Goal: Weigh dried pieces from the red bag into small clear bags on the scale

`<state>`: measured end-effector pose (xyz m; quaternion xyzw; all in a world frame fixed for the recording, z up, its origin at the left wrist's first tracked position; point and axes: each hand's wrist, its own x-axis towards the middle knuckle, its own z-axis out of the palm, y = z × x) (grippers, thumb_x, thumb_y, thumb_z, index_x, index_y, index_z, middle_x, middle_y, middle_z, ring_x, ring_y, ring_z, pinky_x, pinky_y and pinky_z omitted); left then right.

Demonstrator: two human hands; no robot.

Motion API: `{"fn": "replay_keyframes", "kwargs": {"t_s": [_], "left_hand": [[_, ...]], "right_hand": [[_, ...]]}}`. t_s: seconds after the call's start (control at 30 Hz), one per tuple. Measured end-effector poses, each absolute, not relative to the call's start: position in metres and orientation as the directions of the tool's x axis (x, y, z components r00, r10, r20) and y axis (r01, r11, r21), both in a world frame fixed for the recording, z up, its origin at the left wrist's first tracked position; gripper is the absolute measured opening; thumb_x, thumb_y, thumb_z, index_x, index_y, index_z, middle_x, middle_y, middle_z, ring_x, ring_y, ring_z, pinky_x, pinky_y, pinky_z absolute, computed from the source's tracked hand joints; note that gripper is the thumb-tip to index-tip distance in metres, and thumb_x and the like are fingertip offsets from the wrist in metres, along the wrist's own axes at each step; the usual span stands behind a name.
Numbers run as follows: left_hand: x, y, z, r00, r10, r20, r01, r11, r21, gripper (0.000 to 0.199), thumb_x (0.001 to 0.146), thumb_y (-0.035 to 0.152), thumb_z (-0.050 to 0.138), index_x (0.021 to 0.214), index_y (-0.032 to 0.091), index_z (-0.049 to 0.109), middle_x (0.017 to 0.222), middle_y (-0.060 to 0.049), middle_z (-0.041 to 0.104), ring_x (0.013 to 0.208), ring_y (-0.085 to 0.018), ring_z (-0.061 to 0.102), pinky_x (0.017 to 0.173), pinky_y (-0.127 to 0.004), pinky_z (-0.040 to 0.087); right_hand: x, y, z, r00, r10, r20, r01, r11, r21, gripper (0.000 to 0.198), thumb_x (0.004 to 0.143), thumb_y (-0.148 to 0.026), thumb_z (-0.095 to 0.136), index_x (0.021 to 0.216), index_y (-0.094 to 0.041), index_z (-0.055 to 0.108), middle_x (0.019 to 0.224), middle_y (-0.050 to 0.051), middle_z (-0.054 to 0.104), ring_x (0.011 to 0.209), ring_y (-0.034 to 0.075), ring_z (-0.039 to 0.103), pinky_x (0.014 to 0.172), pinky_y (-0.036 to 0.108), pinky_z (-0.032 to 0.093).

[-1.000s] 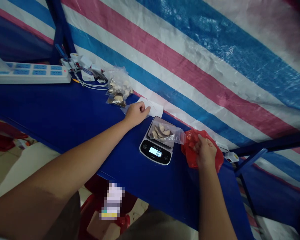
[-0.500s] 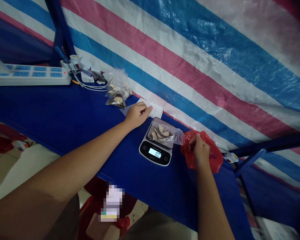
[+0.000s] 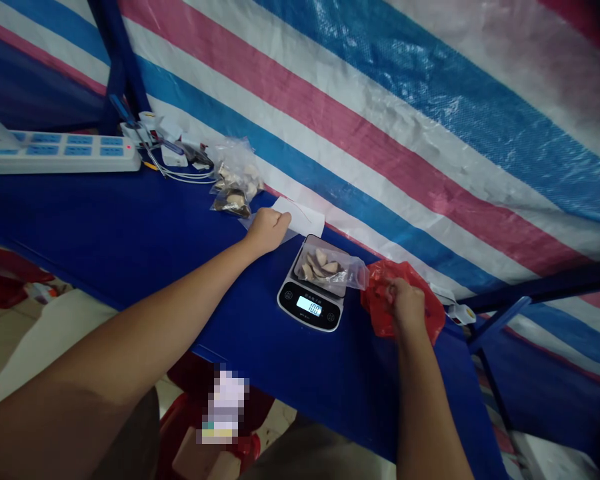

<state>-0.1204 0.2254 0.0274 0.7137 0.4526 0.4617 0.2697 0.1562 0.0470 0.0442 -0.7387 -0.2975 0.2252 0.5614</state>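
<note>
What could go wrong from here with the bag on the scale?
1. The clear bag sticks out past the scale right up to the red bag, where the right hand is busy; a tug there might drag it or skew the reading.
2. The left hand, by the white paper, sits near the scale's far corner, so a bump could shift it.

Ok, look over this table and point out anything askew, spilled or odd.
One mild oddity: the clear bag on the scale pokes out past its right edge, toward the red bag. I can't tell whether they touch. I see no spill or damage.
</note>
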Motion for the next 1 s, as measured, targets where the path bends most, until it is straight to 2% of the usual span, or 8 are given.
{"fn": "replay_keyframes", "kwargs": {"t_s": [0.1,0.2,0.33,0.47,0.6,0.77,0.9,1.0], "left_hand": [[-0.121,0.227,0.026,0.175,0.900,0.399,0.386,-0.436,0.813,0.050,0.089,0.028,0.047,0.042,0.022,0.033,0.043,0.001,0.032,0.048,-0.014,0.043,0.056,-0.031,0.033],[-0.121,0.226,0.027,0.193,0.890,0.414,0.385,-0.457,0.802,0.052,0.090,0.031,0.047,0.043,0.022,0.029,0.044,0.001,0.031,0.048,-0.013,0.041,0.057,-0.031,0.033],[-0.119,0.212,0.036,0.222,0.813,0.538,0.370,-0.580,0.725,0.047,0.096,0.041,0.041,0.053,0.022,0.039,0.054,-0.001,0.045,0.058,-0.015,0.049,0.065,-0.032,0.041],[-0.105,0.179,0.056,0.424,0.598,0.680,0.207,-0.795,0.570,0.024,0.088,0.036,0.055,0.104,0.019,0.062,0.110,-0.009,0.069,0.107,-0.023,0.062,0.099,-0.040,0.047],[-0.093,0.155,0.088,0.686,0.392,0.613,-0.021,-0.831,0.555,0.070,0.080,0.027,0.062,0.146,0.022,0.041,0.155,-0.013,0.048,0.144,-0.029,0.044,0.120,-0.050,0.033],[-0.103,0.156,0.138,0.870,0.156,0.468,-0.106,-0.867,0.487,0.027,0.076,0.018,0.064,0.101,0.025,0.066,0.129,-0.006,0.066,0.128,-0.026,0.057,0.111,-0.043,0.044],[-0.119,0.176,0.167,0.928,0.148,0.340,0.018,-0.934,0.358,0.002,0.076,0.022,0.067,0.073,0.022,0.067,0.120,-0.004,0.068,0.109,-0.023,0.064,0.095,-0.036,0.049],[-0.134,0.219,0.177,0.902,0.285,0.323,0.186,-0.934,0.306,0.016,0.079,0.031,0.068,0.070,0.018,0.065,0.113,-0.004,0.069,0.101,-0.020,0.064,0.091,-0.033,0.047]], "right_hand": [[0.155,0.046,0.047,0.689,0.723,0.055,0.240,-0.156,-0.958,0.040,0.076,-0.046,0.067,0.046,-0.024,0.050,0.045,0.001,0.053,0.040,0.013,0.045,0.041,0.028,0.033],[0.147,0.047,0.047,0.627,0.764,0.152,0.302,-0.058,-0.952,0.031,0.082,-0.053,0.068,0.080,-0.022,0.065,0.073,0.003,0.073,0.062,0.016,0.064,0.057,0.027,0.047],[0.129,0.050,0.042,0.482,0.832,0.275,0.381,0.084,-0.921,0.049,0.082,-0.049,0.075,0.118,-0.021,0.058,0.093,0.005,0.076,0.087,0.021,0.072,0.080,0.034,0.054],[0.110,0.049,0.043,0.384,0.774,0.504,0.575,0.226,-0.786,0.041,0.091,-0.040,0.068,0.124,-0.021,0.053,0.095,0.006,0.074,0.089,0.021,0.072,0.085,0.040,0.055],[0.086,0.038,0.060,0.218,0.654,0.724,0.733,0.380,-0.564,0.028,0.094,-0.024,0.065,0.121,-0.024,0.058,0.104,0.006,0.070,0.095,0.021,0.071,0.084,0.039,0.056],[0.059,0.025,0.079,-0.001,0.532,0.847,0.828,0.475,-0.297,0.026,0.090,-0.010,0.066,0.111,-0.025,0.064,0.100,0.005,0.067,0.097,0.021,0.066,0.085,0.040,0.056],[0.057,0.027,0.077,0.117,0.476,0.872,0.794,0.482,-0.370,0.039,0.090,-0.014,0.067,0.126,-0.025,0.058,0.106,0.006,0.070,0.100,0.023,0.070,0.092,0.047,0.057],[0.067,0.032,0.071,0.251,0.484,0.839,0.780,0.412,-0.471,0.043,0.093,-0.024,0.065,0.134,-0.022,0.053,0.118,0.012,0.068,0.108,0.026,0.070,0.096,0.051,0.055]]}}
